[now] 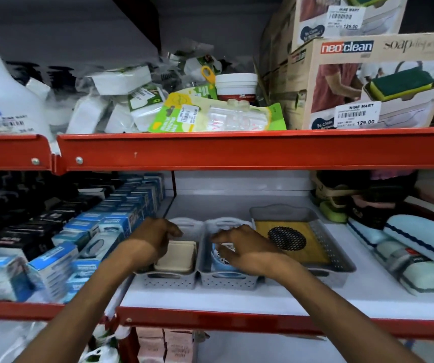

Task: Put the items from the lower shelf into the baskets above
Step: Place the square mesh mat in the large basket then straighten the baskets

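Note:
Three grey perforated baskets stand side by side on the white middle shelf. The left basket [168, 280] holds a cream square box [178, 256]. The middle basket [226, 281] holds a blue and white patterned item [222, 259]. The wider right basket [339, 258] holds a yellow pad with a dark dotted circle [288, 239]. My left hand [153, 238] hovers over the left basket, fingers curled and apart, holding nothing. My right hand [239, 247] reaches over the middle basket with spread fingers just above the patterned item.
Blue boxed goods [92, 242] crowd the shelf to the left. Pale blue and green sponges [420, 247] lie at the right. The red shelf beam [237, 150] overhangs above, with packets and soap dispenser boxes [373, 82] on it. Pink packs [163, 347] sit on the lower shelf.

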Available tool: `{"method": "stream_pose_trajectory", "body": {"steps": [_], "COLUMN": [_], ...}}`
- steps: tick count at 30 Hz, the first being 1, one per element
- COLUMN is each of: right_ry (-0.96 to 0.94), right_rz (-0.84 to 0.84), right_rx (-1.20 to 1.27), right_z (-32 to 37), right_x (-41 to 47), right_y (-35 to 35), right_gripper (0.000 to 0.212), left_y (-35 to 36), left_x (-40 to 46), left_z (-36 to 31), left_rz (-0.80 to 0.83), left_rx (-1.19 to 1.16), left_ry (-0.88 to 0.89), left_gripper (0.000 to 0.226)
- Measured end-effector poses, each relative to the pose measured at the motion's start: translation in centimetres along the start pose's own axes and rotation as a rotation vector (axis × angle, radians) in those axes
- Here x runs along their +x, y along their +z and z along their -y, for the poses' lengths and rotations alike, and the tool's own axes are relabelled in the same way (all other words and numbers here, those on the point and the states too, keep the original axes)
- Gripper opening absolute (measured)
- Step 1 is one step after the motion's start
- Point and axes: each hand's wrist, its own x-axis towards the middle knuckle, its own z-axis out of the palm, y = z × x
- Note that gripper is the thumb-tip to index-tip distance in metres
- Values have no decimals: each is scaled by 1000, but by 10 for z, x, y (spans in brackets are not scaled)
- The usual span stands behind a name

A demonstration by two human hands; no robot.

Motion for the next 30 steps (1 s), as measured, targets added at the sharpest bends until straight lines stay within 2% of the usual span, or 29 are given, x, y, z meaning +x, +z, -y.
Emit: {"method": "stream_pose_trajectory", "body": {"steps": [3, 8, 12, 15, 20, 24, 30], "right_ry": [-48, -74, -64, -57, -27, 102, 92], "right_rz": [72, 127, 113, 108, -92, -32, -43], "right_rx": [-19, -180, -238, -184, -180, -280, -282], "right_z": [24, 44, 46, 48, 48, 49, 50], "right_x": [15, 31, 37, 31, -9, -30, -38], "right_y": [19, 37, 42, 38, 25, 24, 32], "right_gripper": [35, 34, 37, 31, 21, 28, 30], "left_y": [10, 25, 26, 23, 11, 13, 23], "left_x": [-10, -15, -16, -21, -50, -69, -75], "left_z": [12, 26, 33, 32, 15, -5, -10], "left_rz": [128, 205, 191, 172, 8, 35, 11], "left_rx": [79, 47, 1, -46, -215, -316, -332], "left_ry": [-45, -22, 8, 23, 85, 140, 124], "left_gripper": [41, 48, 47, 44, 42, 37, 34]}}
